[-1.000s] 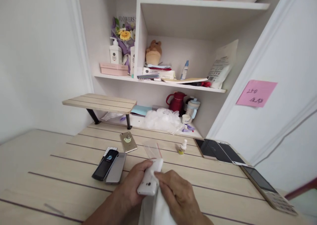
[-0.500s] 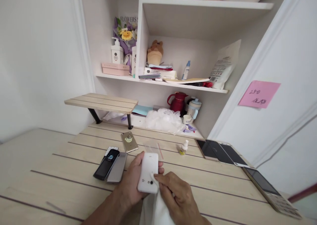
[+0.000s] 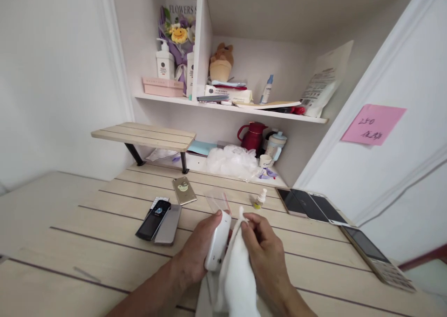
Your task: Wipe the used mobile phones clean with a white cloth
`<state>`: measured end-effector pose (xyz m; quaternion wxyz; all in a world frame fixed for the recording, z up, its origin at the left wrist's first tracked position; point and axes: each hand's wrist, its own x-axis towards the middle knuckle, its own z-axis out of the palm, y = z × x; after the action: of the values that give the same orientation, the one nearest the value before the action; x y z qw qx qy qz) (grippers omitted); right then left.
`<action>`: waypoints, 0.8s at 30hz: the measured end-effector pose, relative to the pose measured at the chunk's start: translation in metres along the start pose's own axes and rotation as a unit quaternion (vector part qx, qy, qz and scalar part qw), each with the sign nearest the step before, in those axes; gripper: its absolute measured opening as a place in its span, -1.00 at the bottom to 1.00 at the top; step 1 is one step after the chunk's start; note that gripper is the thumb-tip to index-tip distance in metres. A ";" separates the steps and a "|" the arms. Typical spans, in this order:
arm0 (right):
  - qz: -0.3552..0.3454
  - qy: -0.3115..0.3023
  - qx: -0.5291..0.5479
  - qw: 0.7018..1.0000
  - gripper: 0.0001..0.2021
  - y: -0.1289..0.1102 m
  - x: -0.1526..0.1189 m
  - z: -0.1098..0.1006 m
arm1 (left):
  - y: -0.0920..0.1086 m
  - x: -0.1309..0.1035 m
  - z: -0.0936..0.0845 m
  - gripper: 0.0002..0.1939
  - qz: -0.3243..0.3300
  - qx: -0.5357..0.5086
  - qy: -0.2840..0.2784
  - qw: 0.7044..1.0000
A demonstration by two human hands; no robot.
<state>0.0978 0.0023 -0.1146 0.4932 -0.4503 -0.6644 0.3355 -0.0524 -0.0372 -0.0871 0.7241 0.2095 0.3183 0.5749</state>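
Note:
My left hand (image 3: 196, 249) is closed around a white phone (image 3: 219, 241), tilted so that its back with the camera lens turns to the right. Between the thumb and fingers of my right hand (image 3: 265, 247) is pinched a white cloth (image 3: 238, 273), its bunched tip pointing up and the rest hanging toward the table edge. A narrow gap separates the cloth tip from the phone. Just beyond the phone lies a clear zip bag (image 3: 217, 198). Past my right hand stands a small spray bottle (image 3: 260, 199) with yellowish liquid.
Left on the table are a black keypad phone (image 3: 153, 220), a grey phone (image 3: 168, 225) and a gold phone (image 3: 185, 190). Several phones line the right side, including a gold keypad phone (image 3: 377, 257). A raised wooden stand (image 3: 146, 135) and shelves (image 3: 230, 106) are behind.
The phone has turned on its side in my left hand. My right hand has drawn the cloth off the phone's back and lifted its tip up to the right. The view has shifted slightly.

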 end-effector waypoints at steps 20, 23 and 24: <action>0.123 -0.261 0.155 0.945 -0.56 -0.024 -0.007 -0.001 | 0.036 0.015 -0.025 -0.83 0.107 -0.015 0.184 0.977; 0.170 -0.392 0.174 0.887 -0.59 -0.027 0.001 -0.010 | 0.049 0.016 -0.033 -0.82 0.132 -0.053 0.212 0.967; 0.182 -0.425 0.188 0.866 -0.60 -0.026 0.004 -0.013 | 0.053 0.016 -0.035 -0.83 0.140 -0.064 0.218 0.964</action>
<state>0.1029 -0.0036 -0.0867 0.1687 -0.2754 -0.6402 0.6970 -0.1113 -0.0107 -0.0799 0.5615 0.0744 0.3985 0.7214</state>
